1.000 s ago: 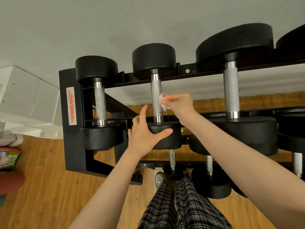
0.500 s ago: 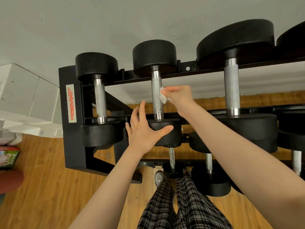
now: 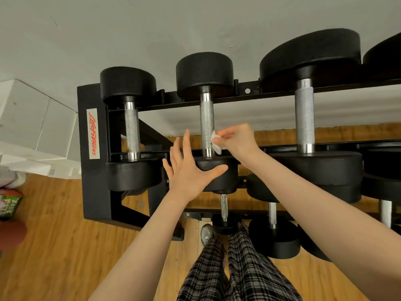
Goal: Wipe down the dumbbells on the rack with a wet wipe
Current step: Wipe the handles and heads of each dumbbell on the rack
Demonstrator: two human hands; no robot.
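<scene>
A wet wipe is being pinched by the right hand against the middle dumbbell handle. The near head is being steadied by the left hand — fingers straight, holding nothing.

The rack was matt black, with a white label at nine o'clock bearing slanted red script. The dumbbells' heads were black with a fine pebbled grain, as on the middle dumbbell; their handles were silver, cross-hatched with knurling between polished collars, and the handle of the left dumbbell showed dull brownish speckles. The wet wipe was white. The floor was warm orange-brown wood in planks. The wall at twelve o'clock was pale grey. The trousers at six o'clock were plaid in black, grey and white. White boxes stood at nine o'clock.
</scene>
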